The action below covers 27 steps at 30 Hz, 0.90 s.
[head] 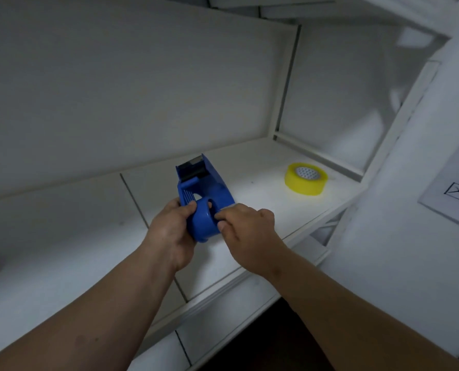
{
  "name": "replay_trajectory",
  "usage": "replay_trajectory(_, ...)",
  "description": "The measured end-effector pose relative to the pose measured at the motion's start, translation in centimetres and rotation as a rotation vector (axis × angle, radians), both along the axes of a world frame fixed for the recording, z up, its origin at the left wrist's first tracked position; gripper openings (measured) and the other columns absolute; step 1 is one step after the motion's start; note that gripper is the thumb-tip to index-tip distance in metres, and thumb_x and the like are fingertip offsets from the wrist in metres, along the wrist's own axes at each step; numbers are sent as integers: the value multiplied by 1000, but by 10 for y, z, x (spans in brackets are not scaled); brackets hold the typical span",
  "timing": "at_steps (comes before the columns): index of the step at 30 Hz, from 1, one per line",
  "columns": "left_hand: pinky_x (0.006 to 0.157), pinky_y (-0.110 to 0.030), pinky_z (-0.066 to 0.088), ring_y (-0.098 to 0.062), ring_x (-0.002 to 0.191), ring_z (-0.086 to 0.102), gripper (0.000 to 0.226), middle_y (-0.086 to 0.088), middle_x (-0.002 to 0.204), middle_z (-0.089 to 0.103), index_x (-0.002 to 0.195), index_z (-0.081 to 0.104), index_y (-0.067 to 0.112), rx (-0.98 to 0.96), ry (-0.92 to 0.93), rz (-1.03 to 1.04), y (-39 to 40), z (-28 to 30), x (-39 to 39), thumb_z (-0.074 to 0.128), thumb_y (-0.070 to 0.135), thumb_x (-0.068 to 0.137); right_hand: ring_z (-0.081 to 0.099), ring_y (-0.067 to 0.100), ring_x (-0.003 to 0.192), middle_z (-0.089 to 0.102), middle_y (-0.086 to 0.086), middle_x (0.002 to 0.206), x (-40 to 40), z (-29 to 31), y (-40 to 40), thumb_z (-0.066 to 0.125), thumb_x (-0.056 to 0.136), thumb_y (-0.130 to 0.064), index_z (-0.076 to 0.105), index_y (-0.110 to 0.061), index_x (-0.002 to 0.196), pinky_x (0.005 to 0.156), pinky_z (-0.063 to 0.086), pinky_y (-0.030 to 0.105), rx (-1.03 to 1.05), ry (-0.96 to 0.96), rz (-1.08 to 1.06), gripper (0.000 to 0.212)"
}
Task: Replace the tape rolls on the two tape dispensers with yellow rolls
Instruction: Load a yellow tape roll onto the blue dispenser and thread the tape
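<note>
A blue tape dispenser stands on the white shelf, its serrated cutter pointing away from me. No tape roll shows on it. My left hand grips its near left side. My right hand pinches the blue round core at the dispenser's near end, fingers curled at the hub's right face. A yellow tape roll lies flat on the shelf to the right, apart from both hands.
The shelf has a white back wall and a side panel at the right. Its front edge runs diagonally below my forearms, with a lower shelf beneath. A white sheet with black characters hangs on the surface at the right.
</note>
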<state>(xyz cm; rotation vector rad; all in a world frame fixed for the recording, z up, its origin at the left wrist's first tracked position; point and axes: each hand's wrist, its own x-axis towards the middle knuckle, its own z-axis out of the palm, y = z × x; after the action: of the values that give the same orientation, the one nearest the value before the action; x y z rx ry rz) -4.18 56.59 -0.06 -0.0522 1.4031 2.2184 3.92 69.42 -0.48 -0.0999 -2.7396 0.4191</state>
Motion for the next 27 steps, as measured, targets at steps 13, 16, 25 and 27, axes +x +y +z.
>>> replay_trajectory(13,66,-34,52,-17,73,70,26,-3,82,77,123,59,15,62,-87,-119,125,-7,-67,44,13,103,53,16,108,57,-6,115,-33,-19,136,45,92,-29,57,-31,118,95,26,39,-16,-191,-246,28)
replay_trajectory(16,68,-33,53,-16,73,69,25,-5,87,74,123,58,14,84,-127,-115,148,-6,-80,43,12,104,52,17,110,55,-6,116,-41,-20,167,45,91,-32,57,-32,118,97,27,40,-26,-229,-323,29)
replay_trajectory(25,75,-35,56,-21,85,68,27,-7,101,72,124,60,13,59,-138,-53,201,-15,-100,43,12,103,38,27,129,42,3,138,-78,-34,260,54,85,-33,48,-24,131,104,26,42,35,-258,-372,47)
replay_trajectory(27,76,-35,56,-21,86,69,26,-7,103,73,122,61,13,61,-142,-19,212,-18,-101,43,12,103,34,28,132,37,4,143,-84,-37,280,54,84,-32,42,-21,134,107,23,42,67,-282,-362,53)
